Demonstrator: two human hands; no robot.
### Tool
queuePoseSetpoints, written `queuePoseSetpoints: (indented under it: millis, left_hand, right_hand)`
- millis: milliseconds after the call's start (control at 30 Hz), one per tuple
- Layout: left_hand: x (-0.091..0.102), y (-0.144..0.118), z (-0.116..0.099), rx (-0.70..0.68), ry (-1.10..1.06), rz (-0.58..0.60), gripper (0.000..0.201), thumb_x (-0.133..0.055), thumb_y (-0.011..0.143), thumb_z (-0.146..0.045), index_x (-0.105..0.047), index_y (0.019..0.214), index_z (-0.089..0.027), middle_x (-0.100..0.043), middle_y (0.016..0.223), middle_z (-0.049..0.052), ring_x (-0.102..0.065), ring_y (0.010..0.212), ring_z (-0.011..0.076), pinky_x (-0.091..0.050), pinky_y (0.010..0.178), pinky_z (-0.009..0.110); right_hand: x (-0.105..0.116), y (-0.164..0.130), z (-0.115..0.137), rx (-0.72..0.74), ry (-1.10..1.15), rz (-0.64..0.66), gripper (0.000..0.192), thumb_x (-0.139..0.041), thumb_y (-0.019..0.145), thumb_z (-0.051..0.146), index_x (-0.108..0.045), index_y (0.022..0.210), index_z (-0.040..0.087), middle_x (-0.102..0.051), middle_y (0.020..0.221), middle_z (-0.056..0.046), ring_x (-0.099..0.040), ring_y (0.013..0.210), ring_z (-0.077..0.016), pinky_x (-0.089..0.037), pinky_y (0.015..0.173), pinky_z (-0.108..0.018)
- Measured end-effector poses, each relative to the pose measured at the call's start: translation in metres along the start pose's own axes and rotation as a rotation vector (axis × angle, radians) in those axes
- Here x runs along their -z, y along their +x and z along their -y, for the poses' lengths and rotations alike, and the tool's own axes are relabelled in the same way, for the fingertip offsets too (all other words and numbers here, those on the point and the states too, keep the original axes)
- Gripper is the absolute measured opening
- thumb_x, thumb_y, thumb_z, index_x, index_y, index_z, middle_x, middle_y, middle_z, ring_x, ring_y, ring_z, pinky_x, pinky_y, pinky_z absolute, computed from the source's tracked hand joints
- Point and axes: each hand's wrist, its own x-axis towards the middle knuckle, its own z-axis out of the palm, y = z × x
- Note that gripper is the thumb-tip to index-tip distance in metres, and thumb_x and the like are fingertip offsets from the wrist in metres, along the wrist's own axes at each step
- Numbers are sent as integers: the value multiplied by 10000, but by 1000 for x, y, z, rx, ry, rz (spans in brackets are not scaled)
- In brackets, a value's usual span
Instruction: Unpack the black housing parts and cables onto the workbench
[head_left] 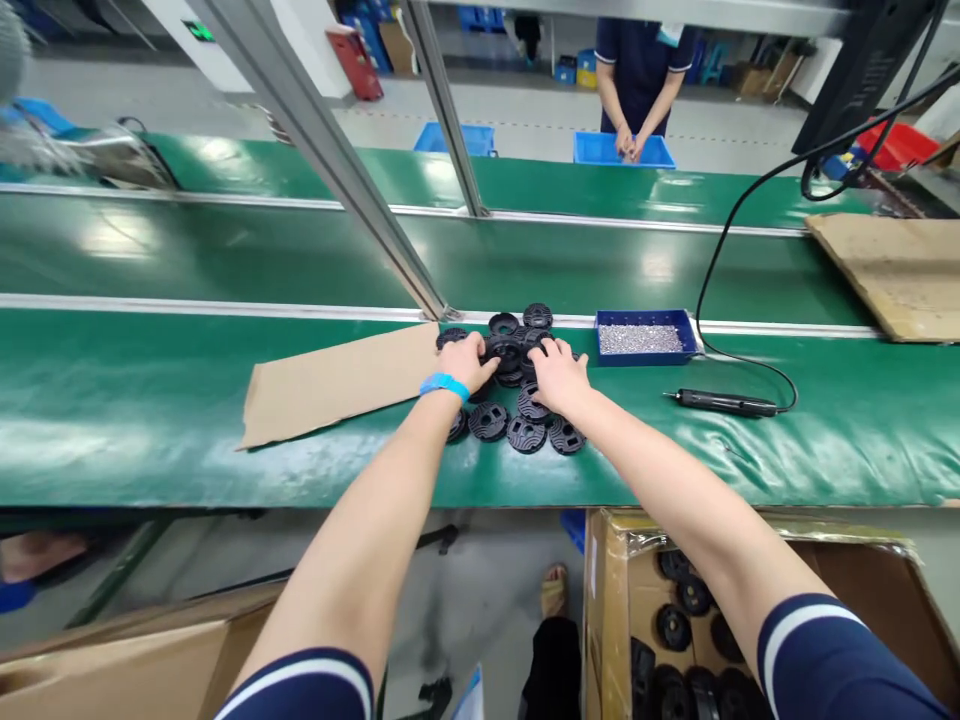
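Left hand point(466, 362) and right hand point(559, 375), fingers spread, press the black discs point(517, 390) mid-bench near the far rail; these look stiff, light, best gripped by rims

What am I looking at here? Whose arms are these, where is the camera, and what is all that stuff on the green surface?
There is no machine here: the camera sits on a person's head and looks down at that person's own bare arms. The left hand, with a blue wristband, and the right hand both rest on a pile of black round parts on a green bench. Whether either hand actually grips a part is hard to tell. Left of the pile lies a flat cardboard sheet. To the right stands a blue tray of small silvery pieces, then a corded black hand tool. Below the bench, a cardboard box holds more black parts. Across the line, another person stands at a blue bin.
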Motion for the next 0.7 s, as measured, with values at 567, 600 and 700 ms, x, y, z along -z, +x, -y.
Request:
queuePoseSetpoints:
  millis: [567,600,700]
  left_hand:
    - [-74,-119,-135,-688,198,45,545,-514,902,-496,-564,1385,-248,-300,1608,96,-133,1502,383,77,1185,622]
    - [-77,-114,-131,-686,217,32,524,-489,912,-466,-569,1380,-243,-306,1604,104,-171,1495,375,67,1187,617]
    - [-79,-105,-111,-739,252,8,520,-402,935,-434,-560,1386,-230,-307,1601,128,-236,1477,352,62,1187,606]
  right_hand:
    - [5,-457,-170,-283,287,-145,68,-591,900,289,-653,884,267,-664,789,-35,-606,738,-207,-493,709,-365]
    - [-8,-482,-180,-371,281,-84,113,-556,919,308,-651,877,261,-658,798,-42,-603,757,-211,-492,724,-367]
    - [-35,-536,-208,-581,241,56,170,-494,937,318,-636,906,230,-654,884,-62,-600,850,-221,-487,789,-364]
